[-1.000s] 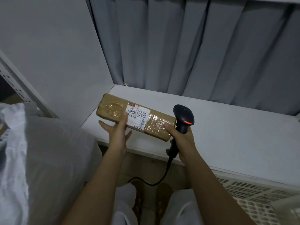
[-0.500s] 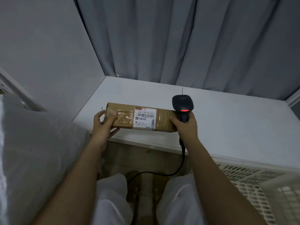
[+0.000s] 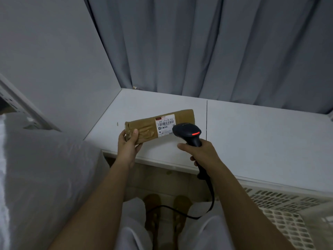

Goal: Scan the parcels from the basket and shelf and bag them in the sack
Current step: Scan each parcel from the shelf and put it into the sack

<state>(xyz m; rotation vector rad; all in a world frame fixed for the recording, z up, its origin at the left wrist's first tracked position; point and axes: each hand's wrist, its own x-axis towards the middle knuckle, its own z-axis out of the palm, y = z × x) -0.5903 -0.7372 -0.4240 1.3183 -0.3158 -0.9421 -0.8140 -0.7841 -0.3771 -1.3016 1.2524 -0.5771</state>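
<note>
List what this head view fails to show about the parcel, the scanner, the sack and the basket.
- Parcel: the label print is too small to read; the scanner covers its right corner, and the left hand hides the near end.
- Scanner: its trigger is hidden by the right hand.
- Sack: its opening is not visible; cut off by the left edge.
- Basket: its inside is cut off at the lower right corner.

Parcel (image 3: 160,126) pinched at left end by left fingers (image 3: 134,134); scanner (image 3: 187,133) just right, in right fingers (image 3: 182,147). Sack (image 3: 45,177) far left, basket (image 3: 288,210) lower right.
</note>
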